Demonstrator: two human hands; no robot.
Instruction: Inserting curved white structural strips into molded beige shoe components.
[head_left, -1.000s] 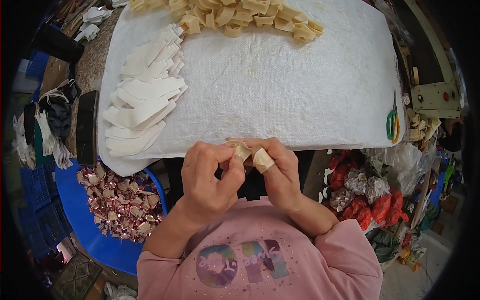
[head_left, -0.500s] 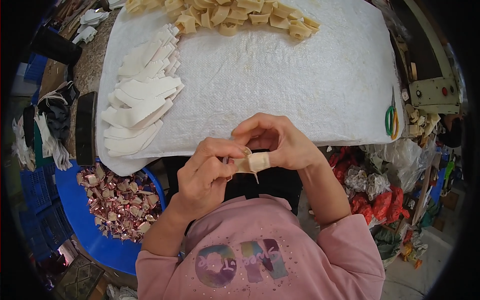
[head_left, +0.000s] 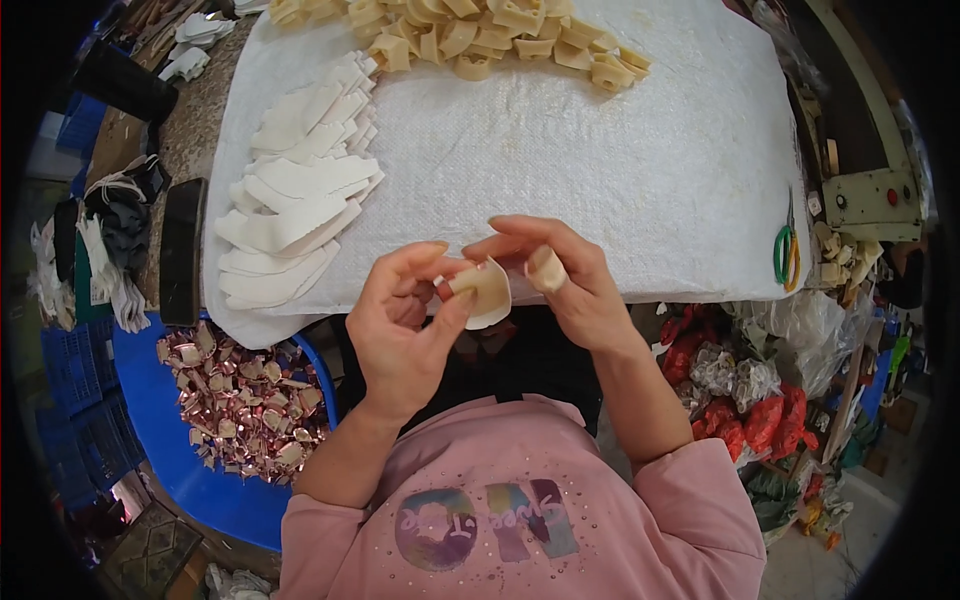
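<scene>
My left hand (head_left: 405,330) pinches a curved cream piece (head_left: 487,296) between thumb and fingers, just off the near edge of the table. Its broad rounded side faces right; I cannot tell its exact kind. Close by on the right, my right hand (head_left: 570,285) has its fingers apart, the index finger reaching toward the top of the piece. A beige wrap (head_left: 545,270) covers the right thumb. Flat white cut pieces (head_left: 300,180) with wavy edges lie overlapped in a row on the table's left. Several beige curved pieces (head_left: 475,35) are heaped at the far edge.
White woven sheeting (head_left: 560,160) covers the table. Scissors with green and orange handles (head_left: 786,256) lie at its right edge, and a black phone (head_left: 182,250) at left. A blue tub (head_left: 190,470) at lower left holds shiny pink pieces. Red and clear bags (head_left: 760,410) pile up at right.
My hands have drawn apart slightly. The cream piece has turned to show its broad face in my left hand, and my right thumb has come away from it. The view has shifted a little.
</scene>
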